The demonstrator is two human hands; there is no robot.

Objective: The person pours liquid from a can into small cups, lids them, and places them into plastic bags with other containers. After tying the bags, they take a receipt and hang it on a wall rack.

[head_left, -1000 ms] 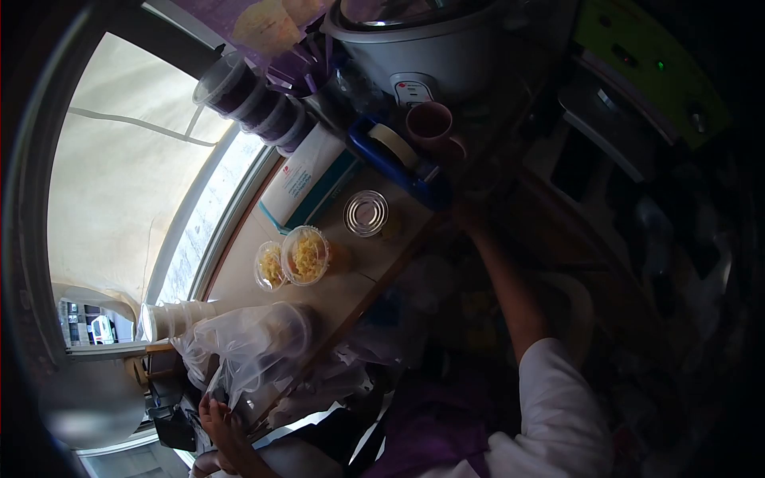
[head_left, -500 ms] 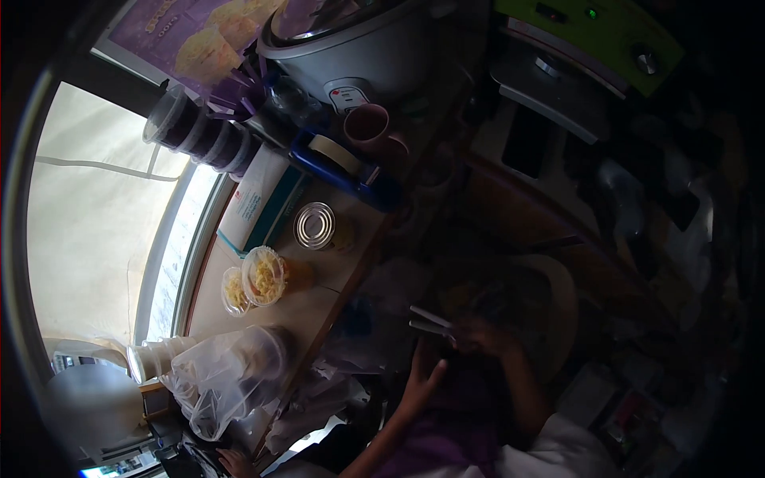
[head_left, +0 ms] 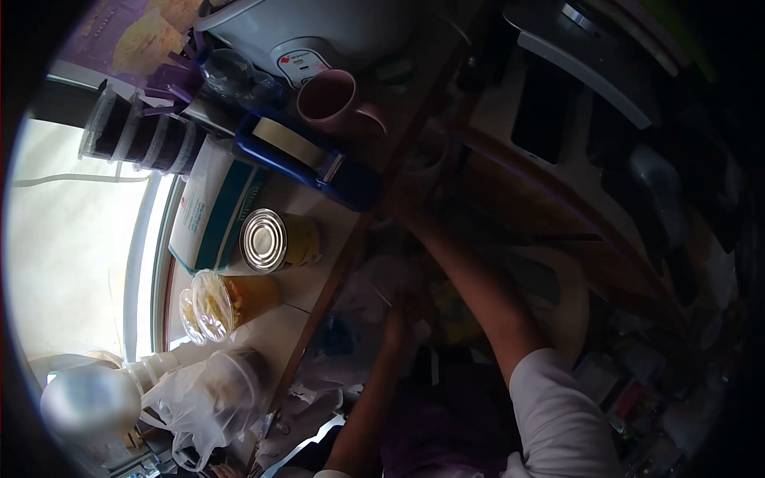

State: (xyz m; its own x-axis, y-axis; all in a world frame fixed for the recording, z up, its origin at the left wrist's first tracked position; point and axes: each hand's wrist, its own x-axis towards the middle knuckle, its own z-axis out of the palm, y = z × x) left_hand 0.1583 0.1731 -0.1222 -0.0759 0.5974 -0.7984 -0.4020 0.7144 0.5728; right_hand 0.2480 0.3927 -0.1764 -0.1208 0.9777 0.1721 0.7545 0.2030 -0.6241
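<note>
My left hand [head_left: 405, 307] is low in front of my lap, fingers closed in dim light. A thin pale strip shows at its fingertips, too dark to name. My right hand [head_left: 402, 201] reaches forward to the counter's edge, close to the blue tape dispenser [head_left: 351, 185]; its fingers are lost in shadow. Near it are a pink mug [head_left: 327, 102] and a dim clear cup [head_left: 426, 151]. On the counter lie a metal can [head_left: 264, 240] with a yellow label and two lidded clear cups [head_left: 213, 306] of yellow food.
A grey rice cooker [head_left: 335, 32] is at the top. Lidded cups of dark contents [head_left: 135, 135], a white-and-teal box [head_left: 209, 209] and a plastic bag [head_left: 203, 398] with a tub line the window side. Bottom left, part of another person's hand [head_left: 225, 471] shows.
My right hand has left my lap and stretched forward to the counter edge by the tape dispenser. The two white sticks no longer show clearly. The view has shifted, moving counter things left.
</note>
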